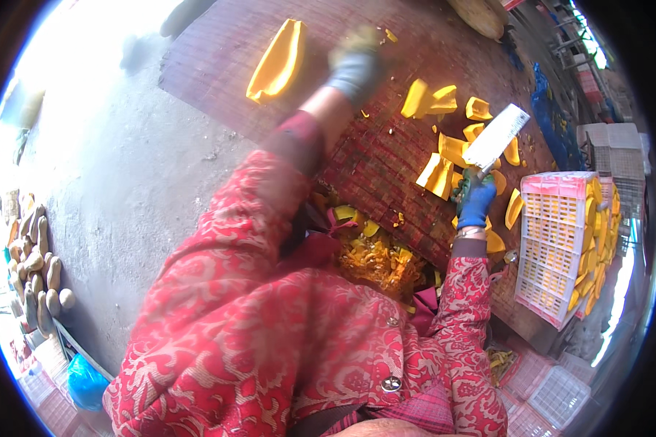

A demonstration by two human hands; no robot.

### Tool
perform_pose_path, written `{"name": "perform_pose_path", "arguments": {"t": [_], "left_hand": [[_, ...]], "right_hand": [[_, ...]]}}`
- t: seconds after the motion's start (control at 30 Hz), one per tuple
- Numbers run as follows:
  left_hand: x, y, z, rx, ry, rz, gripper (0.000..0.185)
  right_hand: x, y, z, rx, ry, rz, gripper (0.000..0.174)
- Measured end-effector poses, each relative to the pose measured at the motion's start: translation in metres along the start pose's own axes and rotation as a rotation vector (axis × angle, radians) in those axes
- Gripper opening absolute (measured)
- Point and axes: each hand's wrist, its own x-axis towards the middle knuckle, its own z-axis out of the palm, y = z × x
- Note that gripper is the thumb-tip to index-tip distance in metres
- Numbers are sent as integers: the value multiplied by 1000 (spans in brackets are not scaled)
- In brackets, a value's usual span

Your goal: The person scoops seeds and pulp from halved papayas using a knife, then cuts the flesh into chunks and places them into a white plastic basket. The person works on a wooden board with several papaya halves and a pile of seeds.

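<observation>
My right hand [475,199], in a blue and dark green work glove, grips the handle of a broad cleaver [497,136]. Its blade points up and to the right, above cut pumpkin chunks [451,150] with orange flesh. My left hand [358,63], in a pale glove, is stretched forward over the work board [393,158] and is badly blurred. Whether its fingers hold anything cannot be made out. To the left of that hand lies a long hollowed pumpkin piece [276,63], cut side up. Pumpkin pulp with seeds [382,259] is heaped between my body and the board's near edge.
A white and pink plastic crate [552,246] filled with pumpkin pieces stands right of my right hand. Whole squashes [35,262] are piled far left. At the top right lies another whole pumpkin [478,16], near blue plastic sheeting [552,120]. A blue bag [87,382] sits lower left.
</observation>
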Motion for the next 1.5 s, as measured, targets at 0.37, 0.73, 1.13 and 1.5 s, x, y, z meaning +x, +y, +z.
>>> {"name": "perform_pose_path", "arguments": {"t": [0.37, 0.73, 1.13, 1.5], "left_hand": [[-50, -251, -9, -1452, -378, -1085, 47], [-30, -61, -23, -1209, -544, -489, 26], [-62, 39, 68, -1223, -839, -257, 27], [-47, 56, 65, -1185, -786, -322, 24]], "right_hand": [[-102, 26, 61, 36, -155, 246, 17], [-38, -69, 24, -64, -30, -479, 18], [23, -31, -46, -689, -21, -9, 21], [-8, -33, 4, -1162, -146, -312, 19]]}}
